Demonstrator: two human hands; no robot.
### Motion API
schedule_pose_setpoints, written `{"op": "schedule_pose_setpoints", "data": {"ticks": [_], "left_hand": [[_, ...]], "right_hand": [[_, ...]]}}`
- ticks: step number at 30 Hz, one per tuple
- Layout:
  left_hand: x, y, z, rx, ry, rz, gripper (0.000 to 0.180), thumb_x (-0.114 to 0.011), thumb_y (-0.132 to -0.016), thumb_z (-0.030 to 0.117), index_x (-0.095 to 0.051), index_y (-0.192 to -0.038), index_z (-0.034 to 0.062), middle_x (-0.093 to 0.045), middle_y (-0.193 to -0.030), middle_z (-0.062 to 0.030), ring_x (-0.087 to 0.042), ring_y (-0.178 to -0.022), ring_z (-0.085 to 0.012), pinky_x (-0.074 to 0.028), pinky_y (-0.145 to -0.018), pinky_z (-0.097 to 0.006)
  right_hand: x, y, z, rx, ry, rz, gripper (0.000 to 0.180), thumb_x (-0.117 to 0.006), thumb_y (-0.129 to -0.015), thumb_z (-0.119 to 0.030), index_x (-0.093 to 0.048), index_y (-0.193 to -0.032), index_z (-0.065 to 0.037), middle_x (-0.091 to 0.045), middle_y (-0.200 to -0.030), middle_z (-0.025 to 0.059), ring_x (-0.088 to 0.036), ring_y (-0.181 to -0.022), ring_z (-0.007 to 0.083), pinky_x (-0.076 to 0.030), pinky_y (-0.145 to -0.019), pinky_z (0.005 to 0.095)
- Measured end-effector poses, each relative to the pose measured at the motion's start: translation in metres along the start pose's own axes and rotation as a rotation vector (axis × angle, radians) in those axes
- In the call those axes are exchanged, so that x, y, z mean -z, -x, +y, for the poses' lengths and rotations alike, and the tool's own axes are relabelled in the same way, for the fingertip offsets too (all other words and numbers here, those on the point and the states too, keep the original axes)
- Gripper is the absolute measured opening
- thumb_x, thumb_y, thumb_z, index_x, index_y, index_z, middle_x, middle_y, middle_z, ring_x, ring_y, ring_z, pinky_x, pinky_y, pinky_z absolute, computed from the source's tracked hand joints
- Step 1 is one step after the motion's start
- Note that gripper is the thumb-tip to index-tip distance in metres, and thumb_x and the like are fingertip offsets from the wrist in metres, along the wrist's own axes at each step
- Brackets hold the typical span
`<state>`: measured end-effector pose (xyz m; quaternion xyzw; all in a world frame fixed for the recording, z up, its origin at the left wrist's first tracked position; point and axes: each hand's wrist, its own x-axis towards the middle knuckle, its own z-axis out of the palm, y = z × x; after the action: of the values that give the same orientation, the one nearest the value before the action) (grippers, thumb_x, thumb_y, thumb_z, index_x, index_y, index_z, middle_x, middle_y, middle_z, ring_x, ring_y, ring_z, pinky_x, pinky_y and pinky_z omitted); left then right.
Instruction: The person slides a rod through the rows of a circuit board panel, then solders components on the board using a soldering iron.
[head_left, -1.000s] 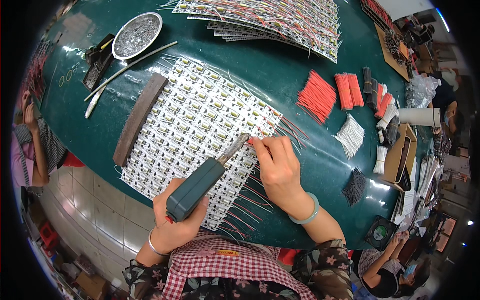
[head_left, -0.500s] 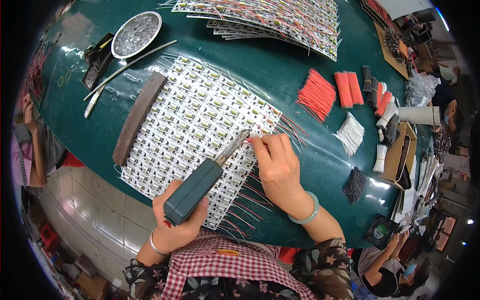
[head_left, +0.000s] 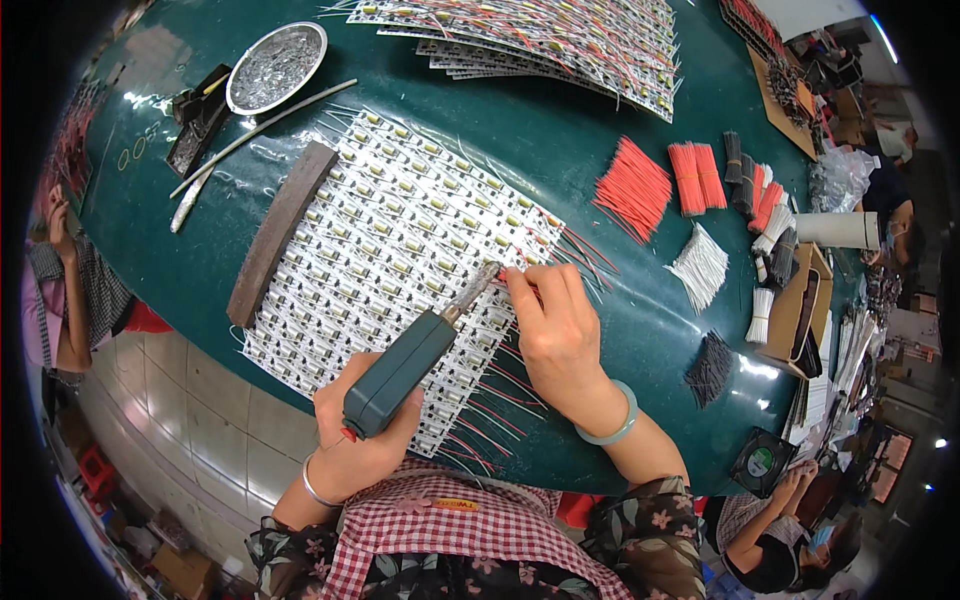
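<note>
A dark wooden bar [head_left: 279, 230] lies along the left edge of a white panel of small circuit boards [head_left: 390, 240] spread on the green surface [head_left: 560, 130]. The left hand [head_left: 360, 440] has its grip wrapped tight around a teal-handled soldering iron [head_left: 400, 372], whose metal tip meets the panel's right edge. Just beside that tip, the right hand [head_left: 555, 330] pinches a thin red wire [head_left: 520, 268] between its fingertips. Further right sit bundles of red wires [head_left: 635, 188], white wires [head_left: 700, 265] and black wires [head_left: 712, 368], well apart from the panel.
</note>
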<state>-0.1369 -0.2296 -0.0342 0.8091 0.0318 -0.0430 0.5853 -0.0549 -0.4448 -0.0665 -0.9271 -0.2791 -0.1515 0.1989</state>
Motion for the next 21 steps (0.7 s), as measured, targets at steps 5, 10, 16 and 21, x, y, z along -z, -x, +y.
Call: {"op": "schedule_pose_setpoints", "data": {"ticks": [5,10,16,21], "left_hand": [[-0.001,0.000,0.000,-0.026,-0.038,0.019,0.019,-0.072,-0.081,0.000,-0.063,-0.096,-0.0047,-0.063,-0.074,-0.0063,-0.056,-0.061,-0.0057,-0.045,-0.056,-0.022],[0.004,0.004,0.004,-0.039,-0.060,0.033,0.016,-0.072,-0.079,-0.001,-0.065,-0.093,-0.0041,-0.061,-0.074,-0.0054,-0.054,-0.059,-0.0076,-0.043,-0.054,-0.024],[0.009,0.006,0.003,-0.105,-0.130,0.034,0.021,-0.073,-0.077,0.000,-0.069,-0.097,-0.0038,-0.063,-0.083,-0.0099,-0.058,-0.060,-0.0142,-0.046,-0.056,-0.026],[0.009,0.008,0.004,-0.052,-0.085,0.030,0.021,-0.073,-0.077,0.000,-0.069,-0.097,-0.0045,-0.063,-0.084,-0.0099,-0.059,-0.062,-0.0138,-0.047,-0.058,-0.026]], "right_hand": [[-0.002,0.000,-0.001,-0.003,0.009,0.008,0.025,-0.064,-0.074,0.002,-0.064,-0.098,0.010,-0.053,-0.086,0.0133,-0.053,-0.079,0.0257,-0.048,-0.064,0.0322],[-0.001,0.000,-0.002,-0.012,0.009,0.000,0.024,-0.064,-0.075,0.002,-0.064,-0.097,0.010,-0.053,-0.086,0.0132,-0.053,-0.079,0.0254,-0.048,-0.064,0.0322],[-0.001,0.000,-0.002,-0.013,0.013,0.001,0.024,-0.065,-0.075,0.002,-0.064,-0.098,0.009,-0.053,-0.086,0.0131,-0.053,-0.079,0.0258,-0.048,-0.065,0.0326],[-0.001,0.003,0.001,-0.010,0.010,0.008,0.028,-0.066,-0.072,0.002,-0.064,-0.099,0.008,-0.054,-0.087,0.0128,-0.054,-0.082,0.0262,-0.049,-0.066,0.0332]]}}
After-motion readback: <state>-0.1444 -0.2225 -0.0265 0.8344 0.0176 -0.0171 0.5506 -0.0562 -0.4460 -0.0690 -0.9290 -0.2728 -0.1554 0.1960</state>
